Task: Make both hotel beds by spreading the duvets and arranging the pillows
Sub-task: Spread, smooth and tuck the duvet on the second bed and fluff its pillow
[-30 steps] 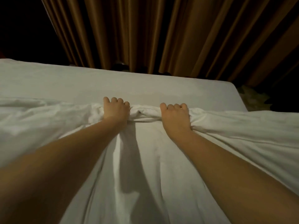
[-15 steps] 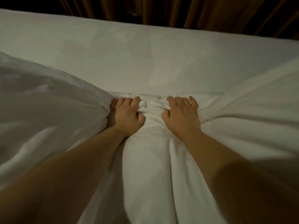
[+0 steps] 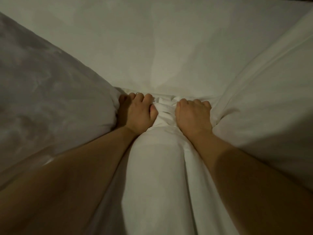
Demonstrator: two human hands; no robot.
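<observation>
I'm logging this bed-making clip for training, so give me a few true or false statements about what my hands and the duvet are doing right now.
1. The left hand and the right hand both grip the bunched edge of the duvet. True.
2. The left hand lies flat and open on the sheet. False: its fingers are curled into the duvet fabric.
3. The two hands sit close together, with a wad of gathered fabric between them. True.
4. The duvet covers the whole bed. False: the bare sheet shows beyond the hands.
</observation>
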